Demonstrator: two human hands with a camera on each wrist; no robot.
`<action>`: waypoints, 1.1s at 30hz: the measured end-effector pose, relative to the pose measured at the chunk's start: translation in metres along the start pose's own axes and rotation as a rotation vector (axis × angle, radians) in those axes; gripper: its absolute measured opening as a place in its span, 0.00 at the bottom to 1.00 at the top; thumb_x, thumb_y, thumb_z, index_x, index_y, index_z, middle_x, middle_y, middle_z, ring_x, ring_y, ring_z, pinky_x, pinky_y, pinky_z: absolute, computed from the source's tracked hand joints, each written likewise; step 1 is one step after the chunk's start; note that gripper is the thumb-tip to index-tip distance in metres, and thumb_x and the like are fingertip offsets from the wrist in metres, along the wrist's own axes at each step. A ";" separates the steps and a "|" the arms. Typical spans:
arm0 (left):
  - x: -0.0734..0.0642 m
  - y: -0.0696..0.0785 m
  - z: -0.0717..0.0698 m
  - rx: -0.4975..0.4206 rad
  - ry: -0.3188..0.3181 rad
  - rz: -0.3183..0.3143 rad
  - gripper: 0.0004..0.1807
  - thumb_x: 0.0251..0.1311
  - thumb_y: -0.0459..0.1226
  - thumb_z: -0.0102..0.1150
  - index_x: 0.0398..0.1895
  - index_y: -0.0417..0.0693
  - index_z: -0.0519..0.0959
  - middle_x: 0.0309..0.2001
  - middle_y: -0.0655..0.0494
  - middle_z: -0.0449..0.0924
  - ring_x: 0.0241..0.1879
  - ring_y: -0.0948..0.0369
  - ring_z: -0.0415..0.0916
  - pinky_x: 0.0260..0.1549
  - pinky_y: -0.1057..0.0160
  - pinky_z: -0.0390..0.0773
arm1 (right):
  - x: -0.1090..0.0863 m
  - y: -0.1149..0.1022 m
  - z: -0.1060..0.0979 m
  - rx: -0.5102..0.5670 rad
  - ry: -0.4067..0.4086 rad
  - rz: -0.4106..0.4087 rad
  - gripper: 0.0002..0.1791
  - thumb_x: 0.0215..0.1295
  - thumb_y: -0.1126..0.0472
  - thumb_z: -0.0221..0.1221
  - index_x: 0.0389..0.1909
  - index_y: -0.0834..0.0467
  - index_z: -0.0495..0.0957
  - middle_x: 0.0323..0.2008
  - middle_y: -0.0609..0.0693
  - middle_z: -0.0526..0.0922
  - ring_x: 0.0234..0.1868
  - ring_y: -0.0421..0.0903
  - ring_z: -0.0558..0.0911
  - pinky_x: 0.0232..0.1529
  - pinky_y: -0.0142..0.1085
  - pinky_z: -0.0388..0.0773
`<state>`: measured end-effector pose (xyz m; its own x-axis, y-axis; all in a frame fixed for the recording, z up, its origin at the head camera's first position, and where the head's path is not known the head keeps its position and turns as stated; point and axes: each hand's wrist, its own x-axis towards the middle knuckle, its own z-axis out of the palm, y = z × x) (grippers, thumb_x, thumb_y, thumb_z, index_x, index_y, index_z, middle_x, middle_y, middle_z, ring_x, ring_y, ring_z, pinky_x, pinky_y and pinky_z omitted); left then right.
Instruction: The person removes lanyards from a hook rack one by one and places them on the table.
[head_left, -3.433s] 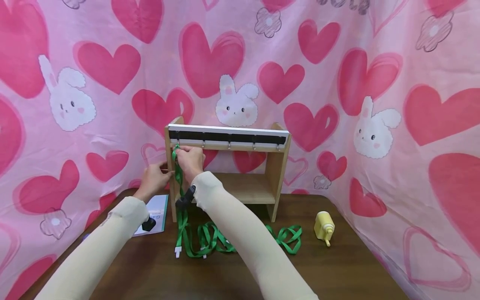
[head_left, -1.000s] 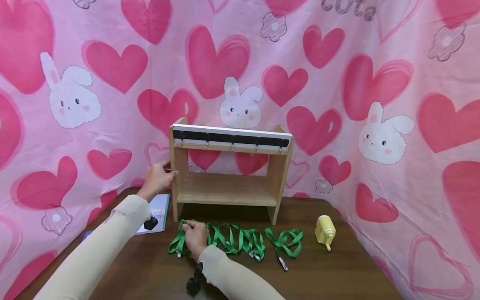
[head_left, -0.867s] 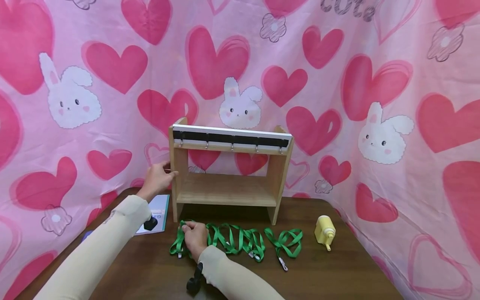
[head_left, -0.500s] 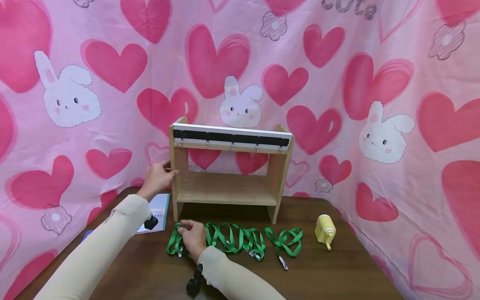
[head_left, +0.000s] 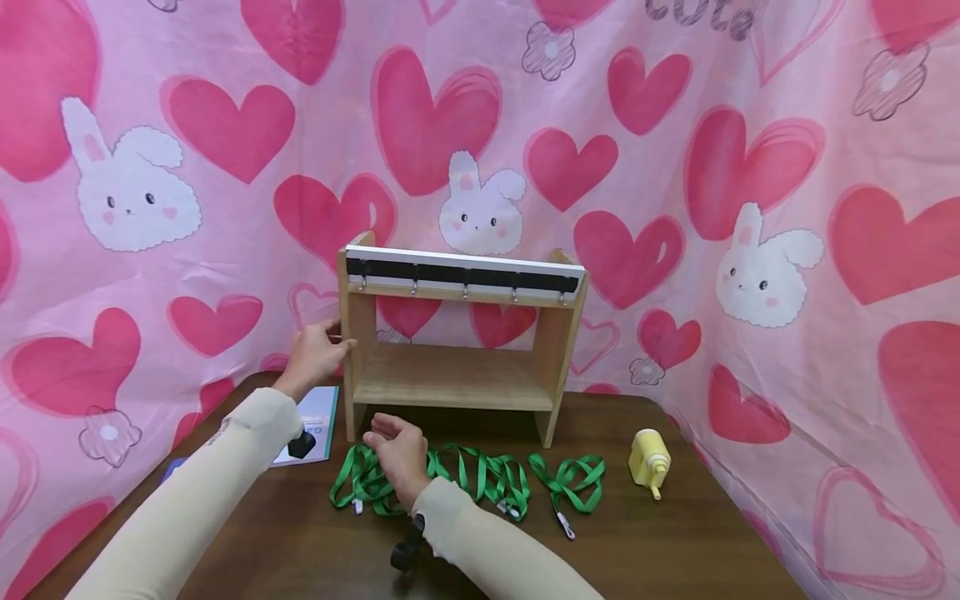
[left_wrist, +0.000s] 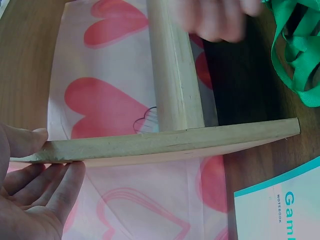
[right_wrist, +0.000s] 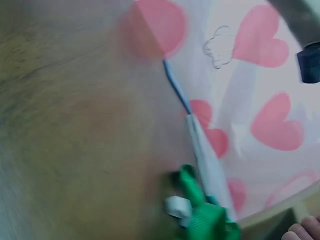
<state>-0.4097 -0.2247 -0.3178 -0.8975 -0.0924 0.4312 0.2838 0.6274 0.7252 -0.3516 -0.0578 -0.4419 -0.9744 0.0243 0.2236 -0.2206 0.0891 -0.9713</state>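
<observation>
A small wooden shelf (head_left: 453,379) stands on the table, with a row of metal hooks on the black strip along its white top rail (head_left: 465,275). My left hand (head_left: 313,357) grips the shelf's left side panel (left_wrist: 165,144), thumb on one face and fingers on the other. Just above the leftmost green lanyard (head_left: 348,483) is my right hand (head_left: 401,454), its fingers relaxed and holding nothing; it looks blurred in the left wrist view. More green lanyards (head_left: 480,475) lie in a row before the shelf, one with a white clip (head_left: 566,525) at its end.
A yellow bottle (head_left: 649,462) with a nozzle stands on the right part of the brown table (head_left: 660,550). Left of the shelf lies a notebook (left_wrist: 280,205). Pink heart-patterned cloth (head_left: 315,125) hangs around the table.
My right hand came down from the leftmost hook with a green lanyard, laid it on the table, then let go and rose slightly. My left hand stays on the side panel.
</observation>
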 end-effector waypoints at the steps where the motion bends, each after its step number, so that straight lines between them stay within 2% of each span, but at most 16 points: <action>1: 0.000 0.000 0.000 0.000 -0.002 0.000 0.31 0.69 0.36 0.60 0.72 0.34 0.67 0.60 0.30 0.78 0.56 0.36 0.81 0.50 0.43 0.84 | 0.001 -0.004 -0.004 0.007 -0.002 -0.010 0.15 0.58 0.62 0.72 0.47 0.51 0.88 0.46 0.49 0.91 0.47 0.40 0.89 0.50 0.35 0.87; 6: 0.000 0.002 0.000 -0.004 0.001 0.008 0.30 0.69 0.37 0.60 0.71 0.34 0.68 0.60 0.30 0.79 0.55 0.36 0.82 0.49 0.43 0.85 | 0.009 -0.024 -0.032 -0.031 -0.024 -0.084 0.16 0.59 0.59 0.72 0.50 0.54 0.88 0.46 0.48 0.91 0.46 0.39 0.89 0.50 0.33 0.87; 12: 0.001 0.002 -0.001 -0.004 0.003 0.005 0.31 0.68 0.37 0.60 0.71 0.33 0.68 0.59 0.30 0.79 0.55 0.37 0.82 0.50 0.44 0.85 | 0.020 -0.042 -0.070 -0.056 -0.070 -0.158 0.18 0.63 0.60 0.69 0.54 0.57 0.85 0.53 0.56 0.89 0.52 0.44 0.88 0.55 0.36 0.85; 17: -0.001 0.000 -0.003 -0.001 -0.003 0.009 0.31 0.69 0.36 0.60 0.71 0.33 0.67 0.60 0.30 0.79 0.54 0.37 0.82 0.50 0.44 0.85 | 0.023 -0.052 -0.100 -0.075 -0.105 -0.188 0.17 0.64 0.61 0.68 0.55 0.55 0.85 0.55 0.58 0.87 0.55 0.49 0.87 0.57 0.39 0.85; 23: -0.002 -0.003 -0.002 -0.013 -0.016 0.005 0.31 0.69 0.37 0.60 0.72 0.34 0.66 0.61 0.30 0.78 0.55 0.37 0.82 0.51 0.44 0.85 | 0.021 -0.064 -0.131 -0.115 -0.142 -0.224 0.19 0.65 0.59 0.68 0.56 0.56 0.84 0.57 0.58 0.86 0.56 0.50 0.87 0.56 0.38 0.85; 26: -0.002 -0.003 -0.002 -0.012 -0.018 -0.004 0.31 0.69 0.37 0.60 0.72 0.34 0.66 0.61 0.30 0.78 0.55 0.37 0.81 0.51 0.44 0.84 | 0.021 -0.070 -0.148 -0.145 -0.122 -0.248 0.19 0.64 0.59 0.68 0.56 0.56 0.84 0.56 0.57 0.87 0.55 0.50 0.87 0.55 0.37 0.85; 33: -0.002 -0.002 -0.003 -0.013 -0.020 -0.002 0.31 0.69 0.37 0.60 0.72 0.33 0.66 0.60 0.30 0.78 0.54 0.37 0.82 0.51 0.43 0.84 | 0.033 -0.077 -0.191 -0.227 0.006 -0.298 0.19 0.63 0.58 0.69 0.55 0.54 0.85 0.53 0.54 0.88 0.54 0.49 0.88 0.52 0.35 0.86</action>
<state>-0.4078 -0.2281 -0.3182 -0.9046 -0.0777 0.4191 0.2866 0.6169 0.7330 -0.3583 0.1268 -0.3446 -0.8683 -0.0303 0.4951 -0.4789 0.3112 -0.8209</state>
